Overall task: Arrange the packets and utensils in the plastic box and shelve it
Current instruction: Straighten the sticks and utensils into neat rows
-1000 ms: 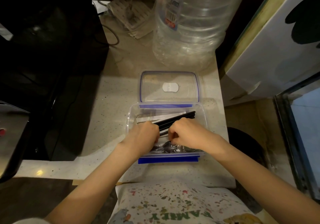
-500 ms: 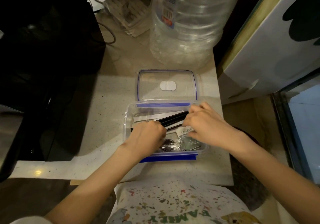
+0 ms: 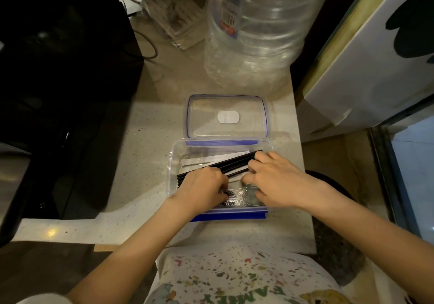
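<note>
- Speckled fabric with green lettering, a shirt [image 3: 234, 278], is seen at the nearest edge, and both bare forearms reach forward over it.
- Just past the shirt, the pale stone counter [image 3: 150, 144] carries a clear plastic box [image 3: 171, 174] with a blue clip along its near edge; its long axis runs left to right across the view.
- The left hand [image 3: 202, 190] is placed inside the box at its near left, fingers curled down onto crinkled clear packets [image 3: 234, 198] with dark contents; whether a packet is actually gripped cannot be told.
- The right hand [image 3: 274, 181] is laid inside the box at its right, fingers spread and bent over the contents, fingertips touching the far end of the black utensils [image 3: 234, 163]; a firm grasp cannot be told.
- The black utensils are seen as a bundle of thin sticks lying diagonally, long axis running from near left up to far right, with the right end against the far right wall.
- White paper packets [image 3: 206, 160] lie flat beneath the sticks, along the far side of the box.
- Behind the box, touching its far edge, the clear lid [image 3: 225, 116] with a blue seal lies flat, with a white patch at its middle.
- Farther back a large clear water bottle [image 3: 256, 33] stands upright; a black appliance [image 3: 58, 80] fills the left.
</note>
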Tool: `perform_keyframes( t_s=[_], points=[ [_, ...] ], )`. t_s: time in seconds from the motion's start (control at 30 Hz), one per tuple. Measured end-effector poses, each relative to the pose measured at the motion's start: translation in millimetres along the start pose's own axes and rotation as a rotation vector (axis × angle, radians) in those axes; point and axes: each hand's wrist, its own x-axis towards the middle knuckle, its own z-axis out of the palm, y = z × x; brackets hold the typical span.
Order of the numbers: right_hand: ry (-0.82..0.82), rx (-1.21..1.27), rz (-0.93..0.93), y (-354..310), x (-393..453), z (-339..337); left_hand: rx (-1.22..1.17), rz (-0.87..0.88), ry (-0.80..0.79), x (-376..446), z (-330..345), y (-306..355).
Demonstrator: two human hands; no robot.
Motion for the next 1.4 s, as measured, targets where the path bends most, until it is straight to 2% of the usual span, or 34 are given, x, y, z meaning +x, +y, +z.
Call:
perform_keyframes(
  t_s=[0.13,0.33,0.5,0.67,0.97,1.4],
  points=[
    [0.001,0.056,-0.010,2.0,1.1,-2.6,-0.049,0.005,0.033,-4.1,-0.2,-2.1],
    [0.241,0.157,0.078,1.5,18.8,-1.1,-0.050,-0.136,0.214,-7.0,-13.7,-8.8],
    [0.225,0.136,0.096,-4.4,33.0,5.9,0.124,-0.158,0.213,-6.9,-10.5,-4.4],
    [0.245,0.110,0.108,-2.4,36.9,14.2,0.123,-0.152,0.302,-9.7,-2.6,-5.3],
    [0.266,0.098,0.084,2.4,39.7,13.4,0.157,-0.143,0.262,-7.3,1.1,-9.5],
    [0.166,0.102,0.059,3.1,44.1,8.5,0.191,-0.185,0.188,-3.2,-2.4,-7.8]
  ],
)
